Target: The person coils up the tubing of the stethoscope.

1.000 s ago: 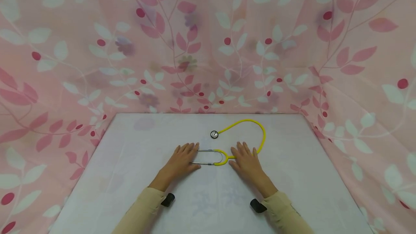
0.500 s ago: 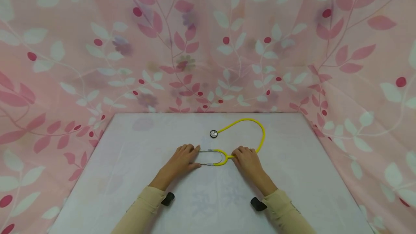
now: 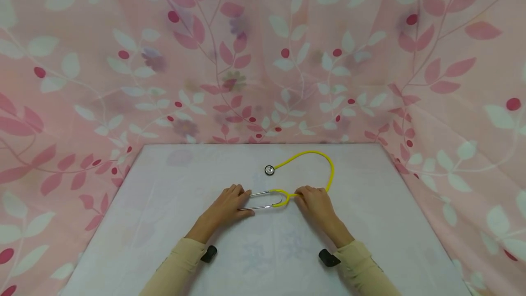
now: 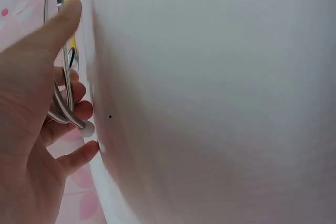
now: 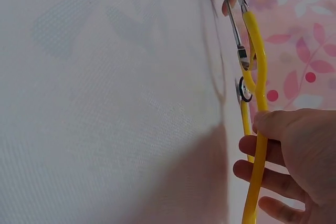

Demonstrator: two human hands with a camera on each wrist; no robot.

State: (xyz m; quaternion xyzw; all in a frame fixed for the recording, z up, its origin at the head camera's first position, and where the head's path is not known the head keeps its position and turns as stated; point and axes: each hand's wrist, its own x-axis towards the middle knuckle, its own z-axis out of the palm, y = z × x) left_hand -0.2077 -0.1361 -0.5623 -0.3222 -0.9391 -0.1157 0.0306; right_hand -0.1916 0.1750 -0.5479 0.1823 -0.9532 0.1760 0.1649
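A stethoscope with yellow tubing (image 3: 332, 168) and metal ear tubes (image 3: 259, 207) lies across the table. My left hand (image 3: 227, 205) holds the ear tubes, thumb on one side and curled fingers on the other. A pale ear tip (image 4: 88, 128) pokes out by those fingers in the left wrist view. Just behind the yellow fork, my right hand (image 3: 318, 205) pinches the tubing between thumb and fingers. In the right wrist view the tubing (image 5: 256, 171) runs down past the fingers, and the fork stands off the tabletop. The round chest piece (image 3: 269, 170) rests farther back.
A white cloth covers the table (image 3: 197, 163). Pink curtains (image 3: 263, 58) with a leaf print rise along its back and both sides. Each wrist carries a small black camera, and beige sleeves cover both forearms.
My right hand's fingers went from spread flat to pinching the tubing. The left hand's fingers curled in around the ear tubes. The ear tubes and fork have lifted and tilted slightly.
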